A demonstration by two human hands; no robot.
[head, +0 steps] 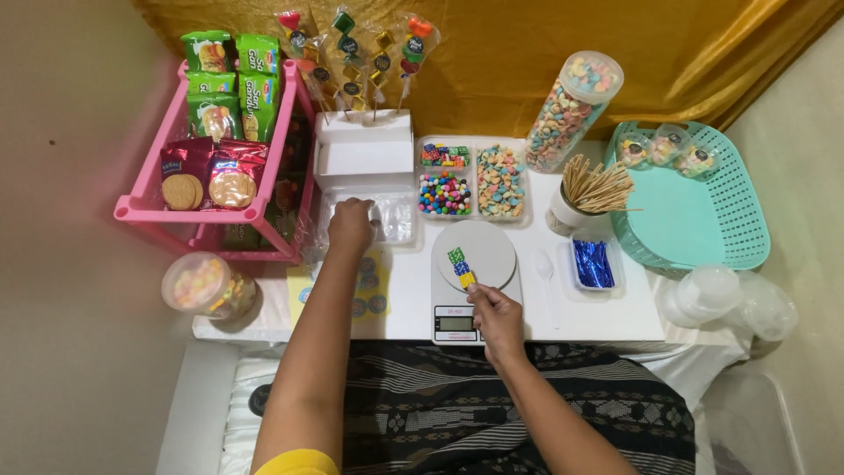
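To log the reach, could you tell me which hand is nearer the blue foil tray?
Right. The right hand sits at the scale, just left of the blue foil tray; the left hand is farther left.

White desk (pixel 607 321) carries everything. Far left: pink rack (pixel 141 209) of snack packets, hanging over desk edge. Far middle: white box (pixel 364 158), clear empty tray (pixel 396 218) near it, divided tray of candies (pixel 470 182) to right. Middle near: white kitchen scale (pixel 475 264). Right of scale: white spoon (pixel 545 268), small tray of blue wrappers (pixel 593 264), cup of wooden skewers (pixel 585 195). Far right: tall candy jar (pixel 571 110), teal basket (pixel 694 211). Left near: sticker sheet (pixel 369 295), round candy tub (pixel 204 286).
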